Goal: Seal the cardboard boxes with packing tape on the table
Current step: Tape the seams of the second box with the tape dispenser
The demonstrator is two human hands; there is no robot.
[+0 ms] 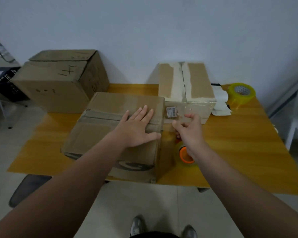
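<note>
- On the table (230,143), at its front edge, sits the near box (101,134), flaps closed, with a worn tape strip across its top.
- Left hand (138,129): flat, fingers spread, pressing the near box's top at its right edge.
- Right hand (190,129): just right of the near box, fingers loosely parted, nothing visibly pinched.
- Tape roll (183,155): clear with an orange core, on the table just beside the near box's right wall, under the right hand.
- Second box (186,86): behind the near box, to the right, with an unsealed seam.
- Judgement: the cardboard is probably light, stiff at the edges and yielding mid-panel, so press beside the seam. The tape is thin and clingy, so grip the roll's rim and pinch the free end.
</note>
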